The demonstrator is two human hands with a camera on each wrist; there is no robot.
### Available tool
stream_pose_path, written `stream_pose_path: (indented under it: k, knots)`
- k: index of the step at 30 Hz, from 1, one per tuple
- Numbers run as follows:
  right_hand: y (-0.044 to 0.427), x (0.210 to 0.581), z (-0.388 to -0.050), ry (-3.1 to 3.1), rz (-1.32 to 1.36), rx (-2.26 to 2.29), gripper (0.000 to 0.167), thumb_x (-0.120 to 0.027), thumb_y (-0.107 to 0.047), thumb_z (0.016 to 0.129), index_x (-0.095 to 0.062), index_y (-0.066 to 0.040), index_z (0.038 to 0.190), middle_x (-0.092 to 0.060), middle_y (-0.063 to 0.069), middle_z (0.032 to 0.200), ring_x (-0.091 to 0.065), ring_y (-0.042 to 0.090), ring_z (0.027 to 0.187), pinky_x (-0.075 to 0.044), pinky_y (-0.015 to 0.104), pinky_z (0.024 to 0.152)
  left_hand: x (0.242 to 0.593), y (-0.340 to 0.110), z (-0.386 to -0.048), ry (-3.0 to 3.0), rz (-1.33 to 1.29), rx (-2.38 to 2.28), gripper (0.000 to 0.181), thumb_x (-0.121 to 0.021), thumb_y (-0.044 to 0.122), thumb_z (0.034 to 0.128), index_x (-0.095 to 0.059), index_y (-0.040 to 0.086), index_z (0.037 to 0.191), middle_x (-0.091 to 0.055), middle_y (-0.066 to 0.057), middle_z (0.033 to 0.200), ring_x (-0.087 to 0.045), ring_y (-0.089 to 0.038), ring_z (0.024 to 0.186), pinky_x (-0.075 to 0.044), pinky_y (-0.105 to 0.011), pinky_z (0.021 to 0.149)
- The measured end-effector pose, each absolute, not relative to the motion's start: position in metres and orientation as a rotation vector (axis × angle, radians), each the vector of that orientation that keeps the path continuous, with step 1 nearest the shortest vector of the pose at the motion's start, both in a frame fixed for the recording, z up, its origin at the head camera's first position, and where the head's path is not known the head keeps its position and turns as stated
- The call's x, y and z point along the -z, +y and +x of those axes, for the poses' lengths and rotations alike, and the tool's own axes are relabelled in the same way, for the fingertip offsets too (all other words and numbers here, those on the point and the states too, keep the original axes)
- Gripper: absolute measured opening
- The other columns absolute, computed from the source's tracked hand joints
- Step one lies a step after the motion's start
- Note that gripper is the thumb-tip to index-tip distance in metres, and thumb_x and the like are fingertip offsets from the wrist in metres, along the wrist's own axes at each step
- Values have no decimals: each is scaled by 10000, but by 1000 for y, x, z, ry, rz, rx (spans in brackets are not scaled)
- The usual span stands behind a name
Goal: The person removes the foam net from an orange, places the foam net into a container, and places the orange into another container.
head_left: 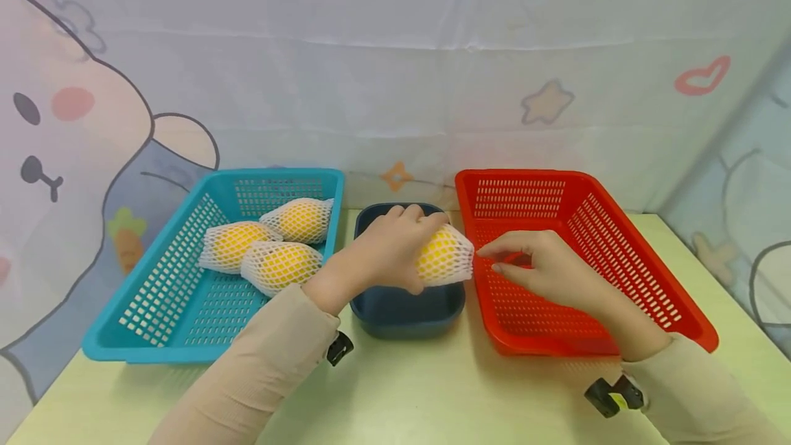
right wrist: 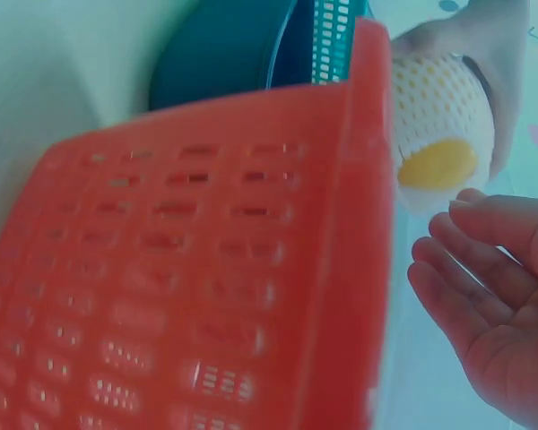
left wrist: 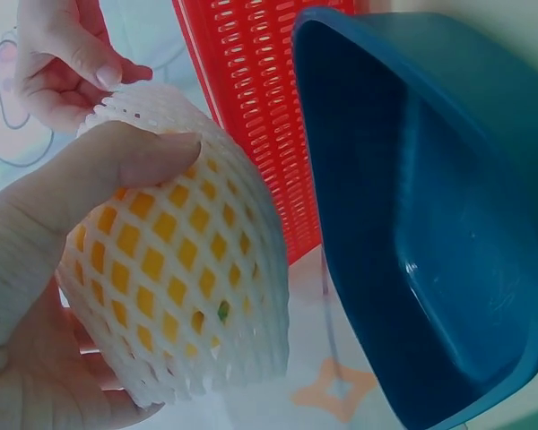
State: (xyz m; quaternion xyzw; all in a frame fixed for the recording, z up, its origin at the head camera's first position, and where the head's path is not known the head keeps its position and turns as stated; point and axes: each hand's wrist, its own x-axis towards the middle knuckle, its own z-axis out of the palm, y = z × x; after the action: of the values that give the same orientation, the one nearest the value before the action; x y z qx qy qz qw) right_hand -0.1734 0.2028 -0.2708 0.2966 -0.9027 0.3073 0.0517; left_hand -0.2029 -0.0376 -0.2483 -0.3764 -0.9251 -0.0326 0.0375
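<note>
My left hand (head_left: 398, 246) grips a yellow fruit in a white foam net (head_left: 446, 256) above the dark blue bin (head_left: 408, 314). In the left wrist view the thumb lies across the net (left wrist: 170, 260), and the other fingers are partly hidden behind the fruit. The right hand (head_left: 546, 266) is over the left rim of the red basket (head_left: 624, 239), its fingertips close to the net's open end. Seen from the right wrist, its fingers (right wrist: 471, 287) are loosely bent with nothing between them; bare yellow skin shows at the net's opening. Whether they touch the net I cannot tell.
On the left stands a turquoise basket (head_left: 210, 180) with 3 netted yellow fruits (head_left: 284, 266) in it. All the containers stand on a pale table (head_left: 420, 390). Behind them hangs a printed cloth (head_left: 402, 88).
</note>
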Motion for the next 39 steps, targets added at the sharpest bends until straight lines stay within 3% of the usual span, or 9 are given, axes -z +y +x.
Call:
stream_pose_path:
  k: [15, 29, 39]
  knots:
    - [184, 273, -177, -2624, 748, -1124, 242, -698, -5, 804, -707, -20, 1046, -698, 94, 957, -661, 188, 842, -529, 301, 738, 249, -34, -203, -2845, -1150, 148, 888, -797, 347, 642, -377, 127, 1392, -520, -114, 1171, -490, -266, 979, -455, -360, 811]
    - [177, 279, -179, -2648, 606, -1382, 375, -699, -10, 803, -614, 28, 1166, -645, 157, 1088, -642, 264, 950, -522, 308, 763, 249, -35, -203, -2839, -1151, 209, 845, -781, 328, 650, -394, 134, 1376, -525, -102, 1153, -480, -247, 966, -443, -341, 794]
    - [177, 282, -181, -2646, 574, -1645, 484, -720, -66, 796, -547, -1, 1243, -602, 165, 1153, -601, 292, 1026, -529, 320, 753, 249, -35, -200, -2830, -1164, 248, 838, -780, 306, 650, -395, 122, 1372, -523, -107, 1147, -473, -249, 966, -433, -339, 795]
